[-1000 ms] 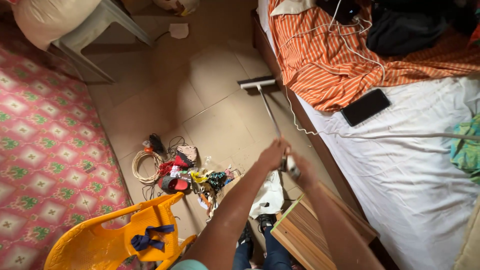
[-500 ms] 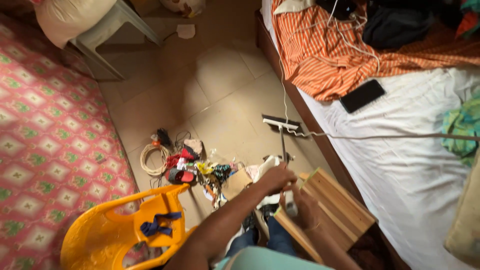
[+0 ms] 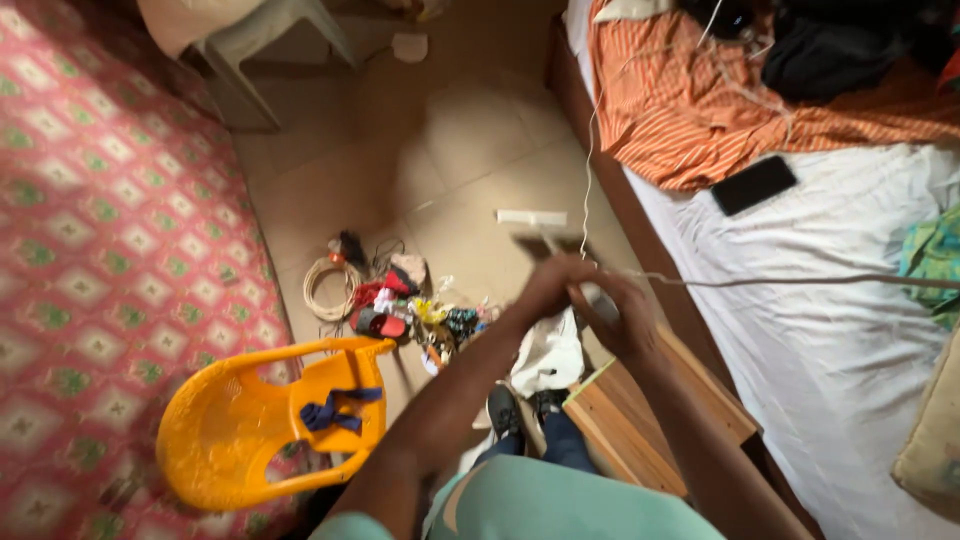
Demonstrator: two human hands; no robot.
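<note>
Both hands are wrapped around the broom handle (image 3: 590,290) near the middle of the view, the left hand (image 3: 553,285) at about nine o'clock of the right hand (image 3: 622,318), the two almost touching. The fingers of each are curled tight round the shaft, though motion blur hides the fingertips.

The broom head (image 3: 548,243) has come much closer than a second ago. It was then far out on the tiled floor (image 3: 450,140) at twelve o'clock, with a long run of handle showing; now it sits just above the hands, blurred in mid-stroke, and almost none of the handle shows. I judge this to be a pull stroke drawing sweepings in toward the feet. A pale flat strip (image 3: 531,217) lies on the floor just beyond the head.

The pile of small rubbish (image 3: 400,300), with a coil of cord and red, yellow and dark scraps, lies at nine o'clock of the hands, apart from the head, and looks unchanged. A yellow plastic chair (image 3: 240,420) lies tipped at seven o'clock. The bed (image 3: 830,330) runs along three o'clock, a dark phone (image 3: 753,184) on its sheet and a thin cable (image 3: 800,281) stretched across it.
</note>
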